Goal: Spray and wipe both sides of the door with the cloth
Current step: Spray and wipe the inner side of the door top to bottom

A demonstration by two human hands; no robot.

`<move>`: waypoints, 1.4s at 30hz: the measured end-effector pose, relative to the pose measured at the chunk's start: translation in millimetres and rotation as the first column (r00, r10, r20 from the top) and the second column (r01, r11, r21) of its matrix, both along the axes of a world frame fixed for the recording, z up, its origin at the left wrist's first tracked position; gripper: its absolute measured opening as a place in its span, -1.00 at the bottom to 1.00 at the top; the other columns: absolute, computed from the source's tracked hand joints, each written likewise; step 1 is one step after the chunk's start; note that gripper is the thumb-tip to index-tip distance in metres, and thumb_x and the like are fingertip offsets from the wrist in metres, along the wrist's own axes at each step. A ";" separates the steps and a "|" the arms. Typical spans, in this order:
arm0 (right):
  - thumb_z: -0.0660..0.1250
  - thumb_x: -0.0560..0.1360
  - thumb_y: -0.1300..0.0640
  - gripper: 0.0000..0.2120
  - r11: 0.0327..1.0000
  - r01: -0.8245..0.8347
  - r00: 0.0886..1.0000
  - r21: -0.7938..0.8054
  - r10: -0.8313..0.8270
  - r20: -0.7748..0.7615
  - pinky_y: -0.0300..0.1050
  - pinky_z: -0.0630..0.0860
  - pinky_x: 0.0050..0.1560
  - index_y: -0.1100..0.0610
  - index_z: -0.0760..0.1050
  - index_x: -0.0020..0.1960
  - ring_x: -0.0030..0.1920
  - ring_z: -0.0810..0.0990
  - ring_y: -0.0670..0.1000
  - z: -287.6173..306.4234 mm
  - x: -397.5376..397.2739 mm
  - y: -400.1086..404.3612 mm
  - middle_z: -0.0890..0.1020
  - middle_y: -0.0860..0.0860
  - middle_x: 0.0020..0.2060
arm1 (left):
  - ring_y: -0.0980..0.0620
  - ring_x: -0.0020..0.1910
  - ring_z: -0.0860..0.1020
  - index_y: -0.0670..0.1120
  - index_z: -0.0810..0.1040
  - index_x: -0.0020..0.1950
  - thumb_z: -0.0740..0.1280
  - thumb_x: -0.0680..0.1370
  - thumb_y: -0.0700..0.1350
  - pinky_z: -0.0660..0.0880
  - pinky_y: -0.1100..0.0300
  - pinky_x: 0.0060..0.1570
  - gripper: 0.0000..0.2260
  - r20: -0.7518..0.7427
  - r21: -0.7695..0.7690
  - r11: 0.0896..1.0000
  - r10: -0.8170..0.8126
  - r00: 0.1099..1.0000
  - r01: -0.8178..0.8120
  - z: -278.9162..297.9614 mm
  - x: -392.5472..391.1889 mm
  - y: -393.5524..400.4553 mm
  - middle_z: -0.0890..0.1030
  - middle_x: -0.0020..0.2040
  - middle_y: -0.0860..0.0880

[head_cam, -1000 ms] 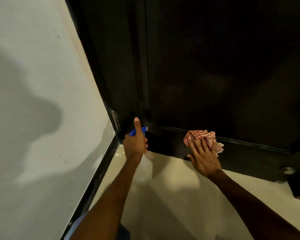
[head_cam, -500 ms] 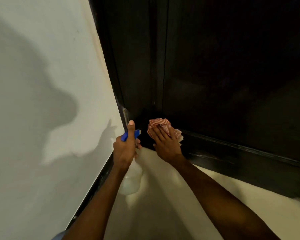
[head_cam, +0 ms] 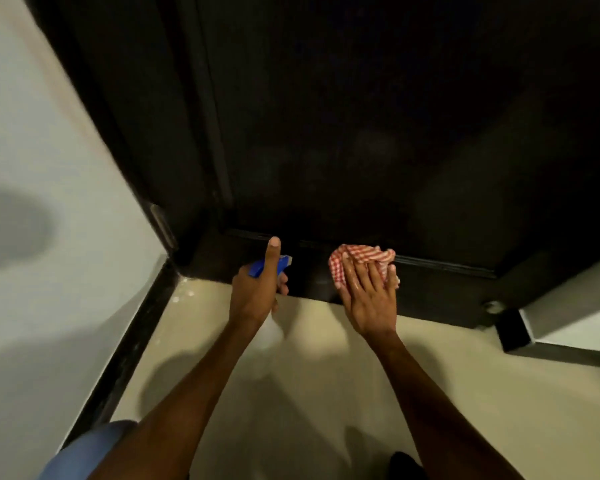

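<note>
Door [head_cam: 361, 133], dark and panelled, fills the upper part of the view, its bottom rail meeting the pale floor [head_cam: 309, 393]. Against that bottom rail the right hand [head_cam: 369, 299] lies flat, fingers straight and close together, pressing a red-and-white checked cloth [head_cam: 357, 259] onto the wood; the cloth bunches out above and to the left of the fingertips. The right forearm reaches in from the lower right, wrist bent slightly back. Just beside it, on the left, the left hand [head_cam: 257, 292] grips a spray bottle [head_cam: 272, 332] by its neck, fingers curled round below the blue spray head [head_cam: 260, 268], with the thumb stretched straight up over it towards the door. The bottle's pale body hangs below the fist, above the floor. A white wall [head_cam: 49, 202] with a dark skirting runs along the left.
</note>
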State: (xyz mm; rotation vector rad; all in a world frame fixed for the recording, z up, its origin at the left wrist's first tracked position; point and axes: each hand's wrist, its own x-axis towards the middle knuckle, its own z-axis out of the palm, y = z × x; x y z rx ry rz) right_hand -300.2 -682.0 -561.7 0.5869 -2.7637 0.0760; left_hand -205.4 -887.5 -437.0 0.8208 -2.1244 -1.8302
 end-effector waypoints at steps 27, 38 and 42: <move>-0.23 0.65 -0.19 -0.37 0.582 0.587 0.792 -0.563 -0.555 0.254 0.20 -0.13 0.56 0.07 -0.19 0.64 0.62 -0.09 0.15 -12.7 -13.6 78.8 -0.08 0.07 0.64 | 0.15 -0.48 0.54 -0.11 0.59 -0.26 0.12 0.47 0.46 0.46 0.20 -0.37 -0.35 -0.025 -0.087 0.953 -0.294 0.956 0.290 10.8 -71.7 156.1 0.60 -0.41 0.00; -0.16 0.69 -0.17 -0.40 0.321 0.518 0.779 -0.793 -0.561 0.281 0.20 -0.05 0.60 0.04 -0.24 0.64 0.63 -0.15 0.05 -6.1 -30.4 97.8 -0.15 0.01 0.64 | 0.09 -0.49 0.47 -0.20 0.57 -0.04 0.15 0.51 0.45 0.42 0.29 -0.57 -0.32 0.197 0.004 0.984 -0.177 0.964 0.179 -1.9 -74.4 126.9 0.54 -0.36 -0.06; -0.13 0.70 -0.12 -0.42 0.478 0.465 0.838 -0.745 -0.508 0.197 0.20 -0.10 0.59 0.04 -0.25 0.62 0.63 -0.16 0.10 -14.6 -21.6 69.4 -0.15 0.02 0.62 | 0.07 -0.43 0.53 -0.24 0.62 0.00 0.12 0.52 0.46 0.43 0.27 -0.49 -0.25 0.215 -0.045 0.976 -0.198 0.956 0.212 -11.0 -73.4 118.9 0.59 -0.34 -0.06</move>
